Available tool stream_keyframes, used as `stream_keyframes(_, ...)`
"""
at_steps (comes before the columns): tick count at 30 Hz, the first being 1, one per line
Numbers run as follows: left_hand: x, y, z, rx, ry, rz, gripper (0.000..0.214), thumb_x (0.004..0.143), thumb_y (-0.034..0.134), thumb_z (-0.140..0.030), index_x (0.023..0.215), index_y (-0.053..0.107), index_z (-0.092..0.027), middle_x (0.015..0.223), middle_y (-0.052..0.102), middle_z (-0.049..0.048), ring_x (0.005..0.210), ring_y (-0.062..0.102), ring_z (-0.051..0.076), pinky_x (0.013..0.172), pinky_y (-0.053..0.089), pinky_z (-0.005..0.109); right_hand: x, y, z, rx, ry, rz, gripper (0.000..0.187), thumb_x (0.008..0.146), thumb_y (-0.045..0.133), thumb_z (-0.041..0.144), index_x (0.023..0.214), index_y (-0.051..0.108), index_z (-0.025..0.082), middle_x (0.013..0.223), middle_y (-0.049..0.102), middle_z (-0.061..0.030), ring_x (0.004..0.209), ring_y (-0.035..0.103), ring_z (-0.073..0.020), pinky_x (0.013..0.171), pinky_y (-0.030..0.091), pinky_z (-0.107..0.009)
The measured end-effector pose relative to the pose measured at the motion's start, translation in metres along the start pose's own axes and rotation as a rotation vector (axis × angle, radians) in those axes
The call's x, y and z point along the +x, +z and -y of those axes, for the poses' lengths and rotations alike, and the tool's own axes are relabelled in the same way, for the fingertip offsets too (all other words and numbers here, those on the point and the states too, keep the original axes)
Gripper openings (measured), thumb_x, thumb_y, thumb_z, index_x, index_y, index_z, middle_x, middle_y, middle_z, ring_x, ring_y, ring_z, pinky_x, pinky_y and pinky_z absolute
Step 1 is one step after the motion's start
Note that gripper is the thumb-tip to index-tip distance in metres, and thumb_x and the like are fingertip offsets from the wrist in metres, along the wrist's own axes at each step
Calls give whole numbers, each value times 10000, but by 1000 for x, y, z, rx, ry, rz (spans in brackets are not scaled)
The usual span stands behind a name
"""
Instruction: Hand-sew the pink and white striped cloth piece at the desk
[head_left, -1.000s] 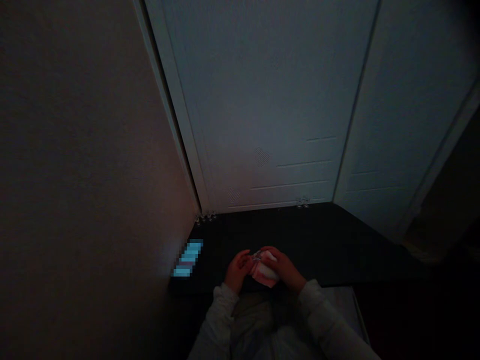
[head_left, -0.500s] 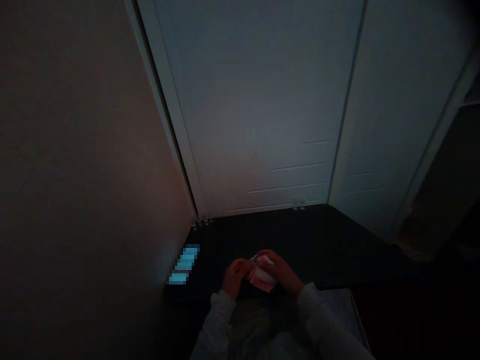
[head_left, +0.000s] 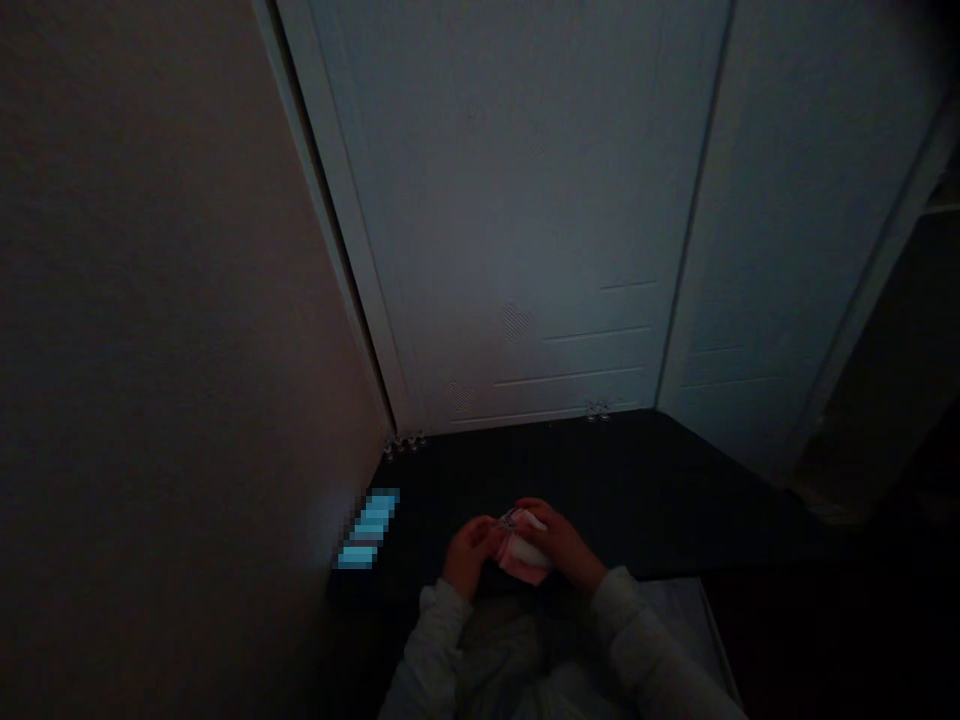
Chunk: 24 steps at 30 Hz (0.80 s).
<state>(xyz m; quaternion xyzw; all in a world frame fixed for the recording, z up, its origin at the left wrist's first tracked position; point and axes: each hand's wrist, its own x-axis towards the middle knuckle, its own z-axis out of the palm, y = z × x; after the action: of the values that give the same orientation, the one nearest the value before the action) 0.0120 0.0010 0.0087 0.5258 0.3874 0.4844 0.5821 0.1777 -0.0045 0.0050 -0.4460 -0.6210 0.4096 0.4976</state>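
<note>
In dim light, a pink-and-white piece that looks like cloth (head_left: 529, 556) is held low over the dark table, between my two hands. My right hand (head_left: 559, 540) is closed around its upper right side, the thumb lying over the white part. My left hand (head_left: 470, 550) is pinched shut at the left edge, its fingertips meeting a small shiny piece (head_left: 508, 520) that looks like metal. That piece lies along the top of the pink material; its exact kind is too dark and small to tell.
Small shiny pieces stand at the back left of the black tabletop (head_left: 637, 490), with more (head_left: 598, 410) at the back edge. A lit, pixelated screen (head_left: 367, 530) lies at the left by the wall (head_left: 187, 350). White panels (head_left: 510, 200) rise behind.
The small shiny piece shows more clearly between my fingertips, and the pink-and-white cloth has shifted very slightly. Both hands stay in nearly the same place.
</note>
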Motion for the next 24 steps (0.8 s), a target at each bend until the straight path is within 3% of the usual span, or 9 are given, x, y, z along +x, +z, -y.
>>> stream_keyframes(4,0,0,0,14,0,-41,283,630,563,-381,753,566,-127,625,578,15,531,504,114,516,383,230,1,0,-2,-42,-17,9,274,661,543,363,865,617,196,1097,455,-65,1005,425,-209,869,313,-345)
stream_keyframes(11,-1,1,1,56,26,-48,277,659,522,-408,656,549,-133,477,492,-25,426,410,75,433,287,204,1,2,-6,-147,-29,-21,256,656,541,381,819,622,200,961,455,-47,902,452,-184,820,337,-325)
stream_keyframes(14,0,0,2,-20,13,-67,259,646,543,-390,623,524,-133,497,482,-28,437,402,65,438,284,199,2,4,-3,-181,-58,-25,264,662,532,393,814,624,199,938,480,-49,881,462,-184,803,342,-324)
stream_keyframes(19,1,-1,2,-244,-21,-144,230,639,553,-360,635,478,-143,499,443,-51,433,389,52,424,273,185,-2,4,9,-164,-146,96,284,730,451,385,879,604,198,891,570,-49,859,494,-182,783,356,-308)
stream_keyframes(24,0,-3,-3,-386,-72,-239,212,587,602,-298,687,483,-154,548,481,-48,495,456,62,465,323,186,-6,-21,3,-236,-108,58,299,713,453,420,844,620,210,887,596,-51,849,511,-206,789,356,-338)
